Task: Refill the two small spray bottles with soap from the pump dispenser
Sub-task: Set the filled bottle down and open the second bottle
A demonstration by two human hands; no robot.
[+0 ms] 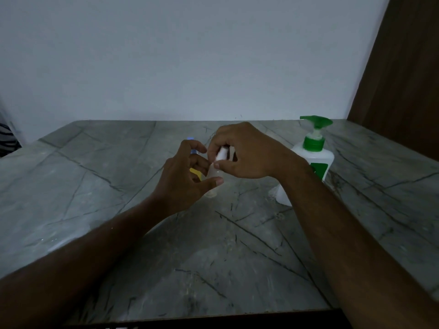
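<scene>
A small clear spray bottle point(212, 173) stands near the middle of the marble table, its base on the surface. My left hand point(185, 179) wraps its body, thumb in front. My right hand point(244, 151) pinches the bottle's white spray top point(222, 154) from above. Behind my left hand a second small bottle point(193, 150) with a bluish cap and a yellow label shows only in part. The white pump dispenser point(317, 157) with a green pump head and green label stands to the right, partly hidden by my right forearm.
The grey marble table point(118, 186) runs back to a pale wall. A brown wooden panel point(403, 79) rises at the right. The table's dark front edge point(213, 321) lies close to me.
</scene>
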